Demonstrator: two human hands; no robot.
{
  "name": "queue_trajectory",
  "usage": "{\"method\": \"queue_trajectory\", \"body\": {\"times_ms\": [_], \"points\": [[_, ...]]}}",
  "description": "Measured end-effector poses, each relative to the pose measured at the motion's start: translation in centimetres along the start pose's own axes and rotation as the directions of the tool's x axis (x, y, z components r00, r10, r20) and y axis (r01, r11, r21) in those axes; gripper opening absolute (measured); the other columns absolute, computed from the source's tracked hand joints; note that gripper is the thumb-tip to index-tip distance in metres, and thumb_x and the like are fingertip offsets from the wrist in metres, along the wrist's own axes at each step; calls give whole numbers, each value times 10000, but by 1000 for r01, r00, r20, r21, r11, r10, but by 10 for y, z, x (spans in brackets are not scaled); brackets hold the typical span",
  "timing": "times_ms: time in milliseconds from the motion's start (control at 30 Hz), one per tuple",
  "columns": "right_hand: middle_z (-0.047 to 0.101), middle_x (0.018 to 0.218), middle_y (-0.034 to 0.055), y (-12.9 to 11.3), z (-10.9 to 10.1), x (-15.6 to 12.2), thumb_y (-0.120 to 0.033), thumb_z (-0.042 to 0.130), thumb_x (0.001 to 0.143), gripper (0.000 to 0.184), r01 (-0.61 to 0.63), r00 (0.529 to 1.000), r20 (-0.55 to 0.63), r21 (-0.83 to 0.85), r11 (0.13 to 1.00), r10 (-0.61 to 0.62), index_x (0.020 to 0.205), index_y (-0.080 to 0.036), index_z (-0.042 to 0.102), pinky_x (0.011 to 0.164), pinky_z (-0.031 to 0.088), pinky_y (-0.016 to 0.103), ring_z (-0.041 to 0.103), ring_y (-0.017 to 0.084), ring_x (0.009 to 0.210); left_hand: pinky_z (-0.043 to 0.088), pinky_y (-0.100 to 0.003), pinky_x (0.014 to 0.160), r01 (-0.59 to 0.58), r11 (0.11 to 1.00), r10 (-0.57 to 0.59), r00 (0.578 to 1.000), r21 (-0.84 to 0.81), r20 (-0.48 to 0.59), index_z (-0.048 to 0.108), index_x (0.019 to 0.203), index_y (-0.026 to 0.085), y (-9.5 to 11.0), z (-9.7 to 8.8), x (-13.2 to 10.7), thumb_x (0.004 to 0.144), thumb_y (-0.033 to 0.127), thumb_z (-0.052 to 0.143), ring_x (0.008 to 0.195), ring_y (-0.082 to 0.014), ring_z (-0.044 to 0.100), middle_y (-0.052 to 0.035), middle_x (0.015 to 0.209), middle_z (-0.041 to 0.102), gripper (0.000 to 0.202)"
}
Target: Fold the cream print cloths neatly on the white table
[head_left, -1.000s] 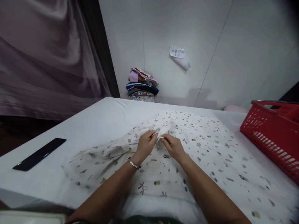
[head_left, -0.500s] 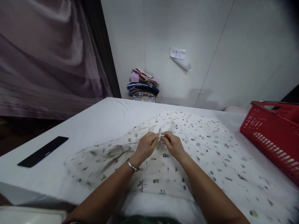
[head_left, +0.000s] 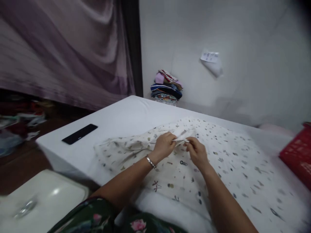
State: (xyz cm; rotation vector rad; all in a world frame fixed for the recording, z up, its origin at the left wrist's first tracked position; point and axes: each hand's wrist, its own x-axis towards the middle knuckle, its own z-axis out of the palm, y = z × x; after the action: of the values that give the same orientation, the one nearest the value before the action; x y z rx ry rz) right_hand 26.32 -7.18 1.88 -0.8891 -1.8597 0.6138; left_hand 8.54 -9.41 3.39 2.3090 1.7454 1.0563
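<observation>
A white cloth (head_left: 167,181) printed with small leaf and plant shapes lies spread and wrinkled over the white-covered table. My left hand (head_left: 165,145), with a silver bracelet at its wrist, pinches a raised fold of it near the middle. Close beside it, my right hand (head_left: 196,151) grips the same fold between thumb and fingers. A short strip of fabric stretches between the two hands. The cloth bunches up around and behind the fingers, and its left part lies in loose folds.
On the table's left lies a flat black object (head_left: 80,133). Folded clothes (head_left: 167,87) are stacked by the wall at the back. A red basket (head_left: 297,155) stands at the right. A white lid-like surface with a handle (head_left: 46,200) is at lower left, below a purple curtain (head_left: 73,48).
My view has swung left, so more of the floor and white surface shows. My hands have drawn slightly apart, stretching the pinched fabric between them.
</observation>
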Motion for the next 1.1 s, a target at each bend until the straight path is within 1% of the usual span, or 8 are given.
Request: {"method": "queue_trajectory", "body": {"times_ms": [200, 367, 533, 733, 833, 900, 1000, 1100], "points": [[640, 720, 10, -20, -13, 2, -301, 564, 828, 171, -39, 992, -103, 249, 968, 66, 965, -199, 565, 461, 445, 249, 554, 117, 497, 400, -326, 784, 20, 978, -16, 1000, 205, -21, 620, 925, 193, -30, -19, 2, 729, 70, 522, 923, -197, 523, -47, 945, 601, 252], [653, 700, 26, -34, -20, 4, -291, 651, 760, 213, 16, 951, -294, 355, 935, 96, 930, -184, 579, 387, 376, 230, 568, 133, 475, 400, -315, 788, 192, 934, -198, 980, 301, -11, 630, 902, 183, -61, -39, 3, 739, 72, 487, 940, -194, 532, -53, 969, 617, 243], [649, 681, 24, -44, -27, 10, -318, 697, 701, 237, 39, 899, -418, 371, 928, 130, 859, -185, 582, 395, 376, 247, 576, 149, 472, 401, -300, 790, 304, 872, -375, 919, 385, 124, 630, 941, 191, -94, -65, -5, 737, 134, 510, 941, -198, 565, -61, 987, 650, 244], [626, 597, 25, -43, -49, 31, -304, 766, 559, 300, 4, 813, -533, 409, 913, 235, 794, -238, 593, 368, 355, 276, 564, 183, 443, 415, -299, 762, 448, 781, -555, 817, 435, 154, 672, 903, 177, -146, -117, -51, 708, 135, 499, 897, -213, 598, -104, 979, 672, 264], [595, 557, 15, -40, -57, 46, -314, 769, 523, 315, -25, 796, -546, 402, 915, 262, 775, -239, 596, 360, 343, 283, 551, 185, 425, 427, -306, 716, 522, 731, -634, 757, 440, 155, 680, 865, 171, -168, -141, -84, 701, 168, 494, 853, -231, 607, -115, 935, 677, 248], [596, 562, 18, -40, -58, 56, -311, 780, 501, 341, -25, 801, -536, 414, 910, 266, 769, -232, 584, 352, 336, 276, 544, 177, 415, 429, -302, 696, 552, 713, -665, 728, 432, 167, 678, 847, 174, -177, -149, -104, 685, 183, 503, 842, -235, 606, -111, 933, 677, 239], [614, 593, 38, -44, -56, 76, -313, 800, 477, 392, -7, 818, -516, 435, 900, 256, 770, -222, 557, 335, 323, 255, 543, 166, 412, 426, -297, 720, 572, 710, -676, 716, 411, 171, 667, 876, 182, -184, -155, -126, 671, 177, 497, 880, -231, 593, -100, 975, 667, 267], [618, 618, 42, -51, -56, 102, -330, 802, 507, 405, -7, 834, -502, 404, 915, 228, 785, -229, 525, 333, 332, 244, 551, 159, 423, 426, -297, 721, 602, 719, -671, 731, 348, 124, 649, 858, 177, -192, -167, -141, 658, 161, 481, 868, -224, 585, -89, 949, 663, 262]]}}
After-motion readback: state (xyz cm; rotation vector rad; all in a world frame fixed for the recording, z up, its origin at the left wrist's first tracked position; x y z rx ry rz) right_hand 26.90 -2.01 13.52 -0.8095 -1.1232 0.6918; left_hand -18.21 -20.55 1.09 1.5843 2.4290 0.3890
